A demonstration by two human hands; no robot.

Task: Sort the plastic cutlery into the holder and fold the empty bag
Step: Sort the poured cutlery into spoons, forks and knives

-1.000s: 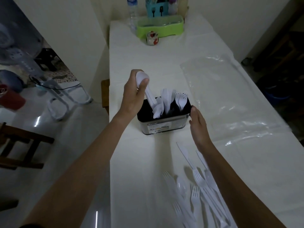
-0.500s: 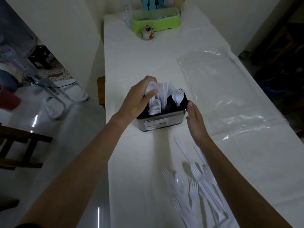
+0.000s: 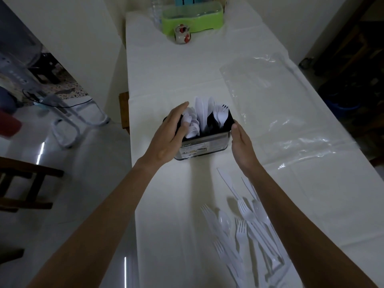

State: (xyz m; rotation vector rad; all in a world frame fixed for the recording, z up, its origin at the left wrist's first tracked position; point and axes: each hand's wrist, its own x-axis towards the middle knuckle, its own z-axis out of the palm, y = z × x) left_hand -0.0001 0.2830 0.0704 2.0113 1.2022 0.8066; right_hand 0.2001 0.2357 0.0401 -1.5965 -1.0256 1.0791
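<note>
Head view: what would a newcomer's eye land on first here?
The cutlery holder at the centre of the table, stuffed with white spoons, knives and forks, left hand at its spoon end, right hand flat against the other end. Then the loose cutlery heaped nearer the person, and the clear bag flat to the right.

Holder (image 3: 204, 143) stood mid-table, boxed in: left hand (image 3: 169, 134) over its left compartment, right hand (image 3: 243, 145) against its right wall. Upright cutlery filled the top. Open cloth ran from holder to the jar (image 3: 182, 34) beyond. Bag (image 3: 280, 104) lay flat to the right, low enough to pass over. Loose cutlery (image 3: 245, 229) cluttered near right; table (image 3: 166, 235) open near left.
</note>
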